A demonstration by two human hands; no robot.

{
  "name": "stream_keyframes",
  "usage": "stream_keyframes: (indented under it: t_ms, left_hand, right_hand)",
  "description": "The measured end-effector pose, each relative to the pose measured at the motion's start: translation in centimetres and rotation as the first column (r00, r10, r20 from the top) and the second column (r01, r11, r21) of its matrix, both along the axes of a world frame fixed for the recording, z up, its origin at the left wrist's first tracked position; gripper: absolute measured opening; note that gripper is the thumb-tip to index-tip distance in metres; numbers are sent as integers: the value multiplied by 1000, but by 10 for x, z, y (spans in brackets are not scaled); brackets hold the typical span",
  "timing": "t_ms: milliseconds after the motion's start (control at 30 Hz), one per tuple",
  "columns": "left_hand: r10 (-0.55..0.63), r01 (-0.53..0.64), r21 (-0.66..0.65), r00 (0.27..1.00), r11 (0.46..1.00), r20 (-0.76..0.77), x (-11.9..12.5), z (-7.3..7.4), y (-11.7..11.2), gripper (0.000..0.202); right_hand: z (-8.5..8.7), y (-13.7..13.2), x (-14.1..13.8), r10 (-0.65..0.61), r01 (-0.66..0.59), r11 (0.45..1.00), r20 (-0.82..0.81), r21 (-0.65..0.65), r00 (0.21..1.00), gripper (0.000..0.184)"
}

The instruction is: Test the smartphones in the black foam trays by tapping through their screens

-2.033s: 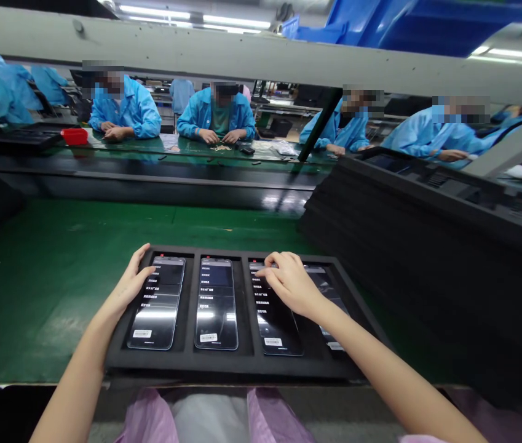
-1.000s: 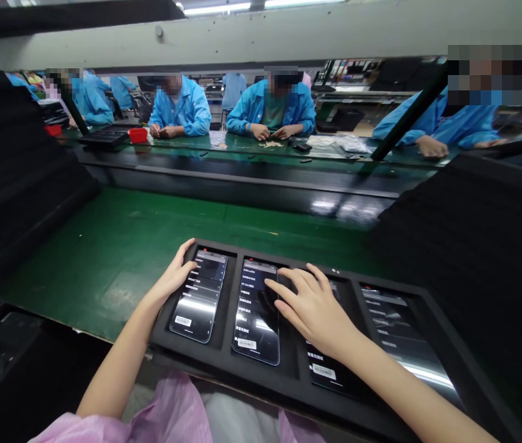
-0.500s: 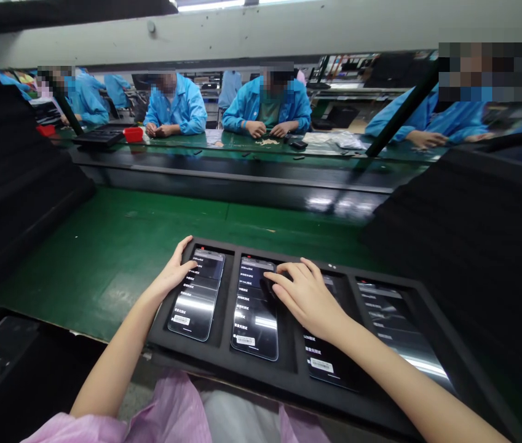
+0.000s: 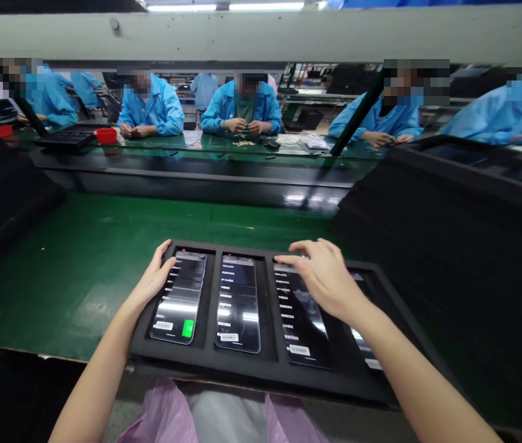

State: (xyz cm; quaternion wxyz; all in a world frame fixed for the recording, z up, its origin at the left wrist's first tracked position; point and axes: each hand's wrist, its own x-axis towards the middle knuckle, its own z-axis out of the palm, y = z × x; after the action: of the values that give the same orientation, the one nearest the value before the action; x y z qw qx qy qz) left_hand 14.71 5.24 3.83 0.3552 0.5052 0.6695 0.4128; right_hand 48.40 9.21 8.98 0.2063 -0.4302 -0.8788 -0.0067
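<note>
A black foam tray (image 4: pixel 246 372) lies in front of me with several smartphones in its slots, screens lit with lists of text. My left hand (image 4: pixel 154 280) grips the tray's left edge, its thumb reaching over the upper left side of the leftmost phone (image 4: pixel 180 304). That phone shows a green block at its lower right. The second phone (image 4: pixel 237 301) lies uncovered. Over the top of the third phone (image 4: pixel 297 314) is my right hand (image 4: pixel 323 274), fingers apart and holding nothing; contact is unclear. My right hand and forearm partly hide the fourth phone (image 4: pixel 366 349).
The tray rests on a green bench top (image 4: pixel 80 246). Black sloping covers (image 4: pixel 473 221) flank the bench on both sides. Across a dark ledge, several people in blue coats sit at another green table with a red bin (image 4: pixel 106 136) and a black tray (image 4: pixel 67 136).
My right hand has moved from the second phone to the top of the third. A green block has appeared on the leftmost phone's screen. My left hand stays on the tray; the camera view has shifted.
</note>
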Motion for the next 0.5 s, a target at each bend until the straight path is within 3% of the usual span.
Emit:
stream_keyframes:
  t_ms: [133, 267, 367, 500]
  left_hand:
    - [7, -7, 25, 1000, 1000, -9, -2, -4, 2, 63]
    - [24, -24, 39, 1000, 999, 3, -3, -9, 3, 65]
    - [46, -46, 39, 999, 998, 10, -4, -11, 3, 66]
    - [70, -71, 32, 997, 997, 23, -4, -10, 2, 67]
  right_hand:
    - [0, -7, 27, -128, 125, 989, -36, -77, 991, 58]
    - [-14, -16, 27, -84, 102, 981, 109, -167, 990, 53]
    - [-17, -18, 35, -88, 103, 986, 119, -130, 989, 53]
    - [-18, -21, 70, -306, 305, 951, -10, -56, 952, 53]
